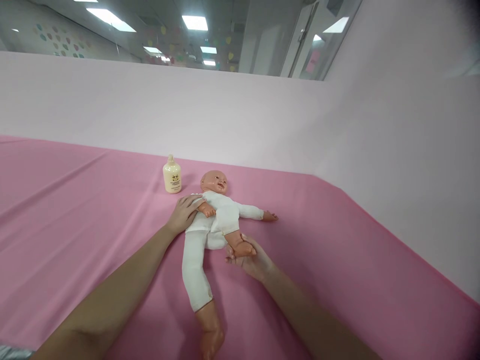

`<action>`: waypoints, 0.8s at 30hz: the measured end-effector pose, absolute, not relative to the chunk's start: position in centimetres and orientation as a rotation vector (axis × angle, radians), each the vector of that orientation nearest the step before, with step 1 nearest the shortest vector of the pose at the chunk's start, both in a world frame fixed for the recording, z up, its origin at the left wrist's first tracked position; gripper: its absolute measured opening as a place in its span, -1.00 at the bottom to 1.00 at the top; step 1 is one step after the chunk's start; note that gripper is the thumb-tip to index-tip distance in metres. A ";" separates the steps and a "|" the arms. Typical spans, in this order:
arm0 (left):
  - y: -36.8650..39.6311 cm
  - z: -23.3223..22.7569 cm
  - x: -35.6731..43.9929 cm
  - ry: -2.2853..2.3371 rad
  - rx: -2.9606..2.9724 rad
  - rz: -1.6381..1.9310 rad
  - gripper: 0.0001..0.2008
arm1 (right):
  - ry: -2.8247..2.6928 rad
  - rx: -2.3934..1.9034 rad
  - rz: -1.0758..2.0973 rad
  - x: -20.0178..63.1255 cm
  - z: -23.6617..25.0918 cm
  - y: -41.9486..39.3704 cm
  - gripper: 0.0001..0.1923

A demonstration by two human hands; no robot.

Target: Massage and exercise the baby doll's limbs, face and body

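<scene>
A baby doll [221,202] with a white cloth body lies on its back, its head pointing away from me. My left hand [185,214] is closed around the doll's arm on the left, the fingers over the sleeve near the chest; the thumb is hidden. The doll's small hand [207,209] pokes out beside my fingertips. With my right hand [252,257] I hold the doll's raised, bent leg at the bare foot [240,246]; my fingers curl beneath it. The other leg [195,275] stretches toward me.
A cream bottle [172,176] with dark print stands left of the doll's head. The pink sheet [93,215] beneath has soft folds. Behind it rises a white wall [225,115] with a window [217,35] above, and another white wall [405,165] closes the right side.
</scene>
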State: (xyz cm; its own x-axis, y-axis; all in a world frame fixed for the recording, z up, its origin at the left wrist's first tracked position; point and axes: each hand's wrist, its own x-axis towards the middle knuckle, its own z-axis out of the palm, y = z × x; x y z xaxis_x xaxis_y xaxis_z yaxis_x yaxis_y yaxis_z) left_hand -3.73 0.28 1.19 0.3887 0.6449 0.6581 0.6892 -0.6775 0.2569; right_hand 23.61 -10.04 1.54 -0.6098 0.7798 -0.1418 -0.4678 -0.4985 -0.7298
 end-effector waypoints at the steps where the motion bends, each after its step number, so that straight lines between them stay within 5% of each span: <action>1: 0.3 1.2 -3.7 -1.238 -2.570 -1.175 -0.58 | -0.849 -0.603 2.133 23.6 1.6 -10.1 -0.60; 17: 0.3 1.1 -3.7 -1.277 -2.570 -1.200 -0.58 | -0.873 -0.611 2.124 23.6 1.6 -10.2 -0.64; 24: 0.8 1.4 -3.6 -1.419 -2.518 -1.681 -0.62 | -1.101 -0.450 2.217 24.2 1.3 -10.6 -0.49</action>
